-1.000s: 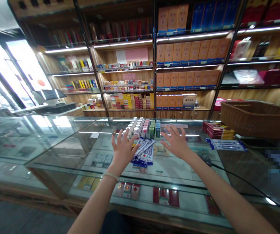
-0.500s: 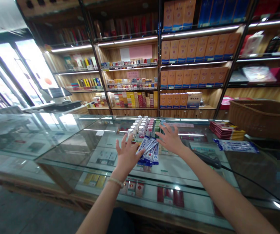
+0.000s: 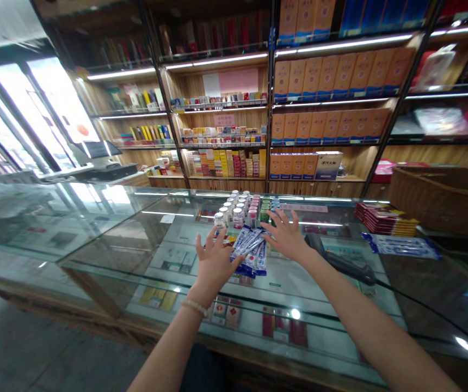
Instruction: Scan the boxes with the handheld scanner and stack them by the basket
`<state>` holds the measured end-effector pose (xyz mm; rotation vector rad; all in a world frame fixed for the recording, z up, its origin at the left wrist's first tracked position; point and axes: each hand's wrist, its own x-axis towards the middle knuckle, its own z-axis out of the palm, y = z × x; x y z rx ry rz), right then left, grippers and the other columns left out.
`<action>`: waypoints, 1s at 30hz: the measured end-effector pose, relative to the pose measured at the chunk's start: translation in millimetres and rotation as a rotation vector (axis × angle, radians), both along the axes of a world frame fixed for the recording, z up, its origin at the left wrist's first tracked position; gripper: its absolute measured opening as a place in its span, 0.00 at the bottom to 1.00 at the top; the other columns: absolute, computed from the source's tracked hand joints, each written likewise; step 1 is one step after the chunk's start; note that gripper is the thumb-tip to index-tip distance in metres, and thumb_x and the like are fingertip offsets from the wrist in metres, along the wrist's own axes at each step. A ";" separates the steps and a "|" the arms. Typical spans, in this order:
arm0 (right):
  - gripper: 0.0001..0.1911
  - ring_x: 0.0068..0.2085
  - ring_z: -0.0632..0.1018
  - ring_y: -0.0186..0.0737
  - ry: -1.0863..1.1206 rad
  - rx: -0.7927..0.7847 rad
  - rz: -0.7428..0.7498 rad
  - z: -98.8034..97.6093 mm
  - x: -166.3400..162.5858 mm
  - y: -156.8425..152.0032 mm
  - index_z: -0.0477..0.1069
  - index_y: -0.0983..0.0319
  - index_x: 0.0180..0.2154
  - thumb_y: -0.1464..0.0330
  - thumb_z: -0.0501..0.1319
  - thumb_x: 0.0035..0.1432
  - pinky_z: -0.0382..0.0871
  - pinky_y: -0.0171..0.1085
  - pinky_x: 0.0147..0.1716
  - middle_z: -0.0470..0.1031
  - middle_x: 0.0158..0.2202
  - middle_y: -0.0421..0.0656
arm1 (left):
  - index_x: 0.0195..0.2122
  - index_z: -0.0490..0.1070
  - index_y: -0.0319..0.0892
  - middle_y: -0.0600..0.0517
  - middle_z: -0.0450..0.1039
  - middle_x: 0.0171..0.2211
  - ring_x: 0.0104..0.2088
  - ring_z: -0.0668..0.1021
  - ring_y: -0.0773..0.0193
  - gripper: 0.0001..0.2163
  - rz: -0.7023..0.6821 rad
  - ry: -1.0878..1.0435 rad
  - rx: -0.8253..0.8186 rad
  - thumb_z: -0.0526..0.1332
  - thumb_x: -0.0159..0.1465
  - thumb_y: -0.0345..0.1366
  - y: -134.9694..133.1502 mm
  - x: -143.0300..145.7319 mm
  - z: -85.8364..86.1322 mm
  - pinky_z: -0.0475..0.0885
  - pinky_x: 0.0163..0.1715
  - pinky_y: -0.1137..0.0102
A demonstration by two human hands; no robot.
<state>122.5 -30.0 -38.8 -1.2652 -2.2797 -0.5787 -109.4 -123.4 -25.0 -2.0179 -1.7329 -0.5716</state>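
A fan of blue and white packets (image 3: 251, 248) lies on the glass counter (image 3: 136, 239). My left hand (image 3: 214, 259) is spread open, fingers resting at the left edge of the packets. My right hand (image 3: 285, 234) is also spread open, flat on the counter at the packets' right edge. Just behind them stand rows of small white-capped bottles (image 3: 229, 212) and small green and blue boxes (image 3: 265, 209).
A stack of red flat boxes (image 3: 385, 219) and a long blue and white packet (image 3: 401, 245) lie at the right. A wicker basket (image 3: 446, 198) stands further right. A black handset with a cable (image 3: 340, 261) lies by my right forearm. Shelves of boxes (image 3: 324, 81) fill the back wall.
Both hands have come down and inwards from hovering apart to the two sides of the blue and white packets. The view has shifted slightly closer.
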 end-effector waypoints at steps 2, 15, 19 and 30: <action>0.21 0.71 0.57 0.55 -0.002 0.008 0.009 -0.8 1.3 -0.7 0.74 0.49 0.58 0.54 0.53 0.71 0.35 0.64 0.68 0.62 0.70 0.46 | 0.36 0.83 0.51 0.46 0.69 0.65 0.69 0.62 0.40 0.10 0.001 -0.001 0.002 0.68 0.61 0.49 -0.4 -0.2 0.3 0.42 0.69 0.35; 0.21 0.71 0.55 0.56 0.001 -0.020 -0.004 9.3 12.8 -10.7 0.74 0.49 0.59 0.53 0.57 0.68 0.35 0.64 0.68 0.62 0.70 0.47 | 0.40 0.82 0.55 0.50 0.62 0.70 0.71 0.58 0.41 0.09 0.061 -0.133 -0.017 0.72 0.58 0.45 1.0 -1.7 1.3 0.44 0.67 0.34; 0.23 0.72 0.54 0.58 -0.021 -0.043 0.023 8.9 15.2 -11.6 0.75 0.48 0.57 0.51 0.63 0.64 0.35 0.65 0.68 0.59 0.72 0.47 | 0.42 0.82 0.57 0.50 0.59 0.71 0.72 0.57 0.41 0.11 0.063 -0.163 -0.010 0.73 0.58 0.43 2.7 -2.2 2.5 0.45 0.67 0.34; 0.21 0.72 0.53 0.59 -0.045 -0.042 0.058 4.0 13.1 -12.0 0.79 0.49 0.52 0.50 0.66 0.60 0.32 0.66 0.69 0.58 0.72 0.46 | 0.46 0.82 0.60 0.51 0.55 0.73 0.72 0.55 0.39 0.13 0.053 -0.200 -0.032 0.72 0.59 0.41 17.8 -9.2 -0.7 0.44 0.68 0.34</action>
